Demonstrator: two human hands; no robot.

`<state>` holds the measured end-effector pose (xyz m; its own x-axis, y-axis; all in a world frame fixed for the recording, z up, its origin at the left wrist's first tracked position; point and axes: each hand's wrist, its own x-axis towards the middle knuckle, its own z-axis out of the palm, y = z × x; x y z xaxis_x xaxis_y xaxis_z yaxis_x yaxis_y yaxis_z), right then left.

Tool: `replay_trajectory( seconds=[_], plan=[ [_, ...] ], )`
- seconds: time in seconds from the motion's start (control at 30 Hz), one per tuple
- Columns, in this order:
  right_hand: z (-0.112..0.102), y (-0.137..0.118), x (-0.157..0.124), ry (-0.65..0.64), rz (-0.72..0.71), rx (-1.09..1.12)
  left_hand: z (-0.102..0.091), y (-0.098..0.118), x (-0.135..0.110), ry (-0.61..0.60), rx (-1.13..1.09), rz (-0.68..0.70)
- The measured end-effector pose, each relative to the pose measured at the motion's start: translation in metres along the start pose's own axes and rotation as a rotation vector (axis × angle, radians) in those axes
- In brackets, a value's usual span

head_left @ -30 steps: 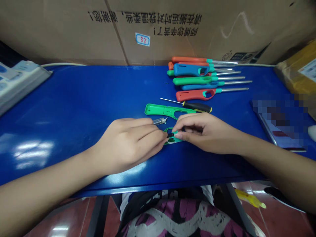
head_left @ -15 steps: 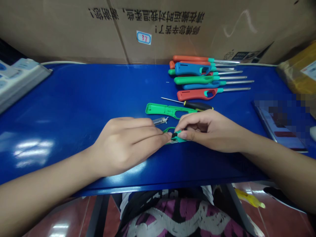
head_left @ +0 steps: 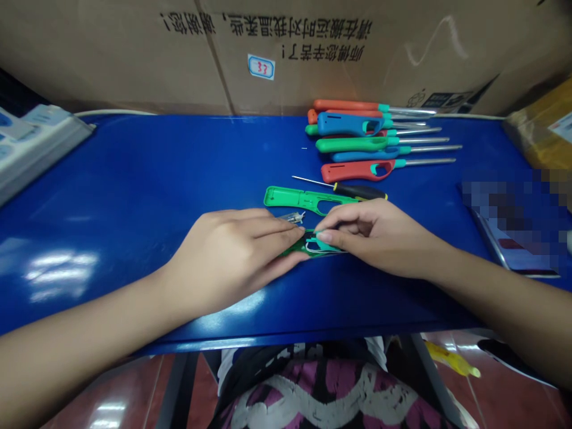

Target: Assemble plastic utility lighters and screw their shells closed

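Note:
My left hand (head_left: 241,253) is closed on the left part of a green lighter half-shell (head_left: 292,247), its fingers covering much of it. My right hand (head_left: 375,235) pinches a teal trigger piece (head_left: 328,243) at the shell's right part; a pale wire loops beside it. Just behind my left fingertips lies a clear fuel tank (head_left: 292,217), partly hidden. Beyond it a second green half-shell (head_left: 290,198) rests with its hollow side up, its right end under my right hand. A screwdriver (head_left: 357,190) with a black and yellow handle lies behind that.
Several long-nosed lighters (head_left: 357,173) in red, green, blue and orange lie together at the back right. A cardboard box (head_left: 134,65) stands along the table's back edge. A phone-like flat device (head_left: 513,238) lies at right, a white power strip (head_left: 40,143) at left.
My left fingers have shifted from a fingertip pinch to a flatter grip over the shell, with the thumb along its near side. The teal piece now shows more beside my right thumb.

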<state>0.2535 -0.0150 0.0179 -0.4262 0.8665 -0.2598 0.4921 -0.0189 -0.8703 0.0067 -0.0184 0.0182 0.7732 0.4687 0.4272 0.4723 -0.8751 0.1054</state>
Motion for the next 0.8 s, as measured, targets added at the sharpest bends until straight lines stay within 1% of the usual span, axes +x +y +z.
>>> replay_trajectory(
  seconds=[0.2,0.43,0.57,0.8],
  plan=[
    [0.000,0.004,0.001,0.028,0.017,-0.006,-0.002,0.000,-0.003,-0.101,0.025,0.026],
    [0.005,0.001,0.001,0.048,-0.022,-0.056,-0.006,0.005,-0.004,-0.198,0.009,-0.071],
    [0.006,-0.001,0.001,0.063,-0.032,-0.056,-0.005,0.006,-0.005,-0.216,-0.029,-0.077],
    [0.010,0.002,0.002,0.144,-0.048,-0.065,-0.001,0.007,-0.004,-0.188,-0.105,-0.090]
  ],
)
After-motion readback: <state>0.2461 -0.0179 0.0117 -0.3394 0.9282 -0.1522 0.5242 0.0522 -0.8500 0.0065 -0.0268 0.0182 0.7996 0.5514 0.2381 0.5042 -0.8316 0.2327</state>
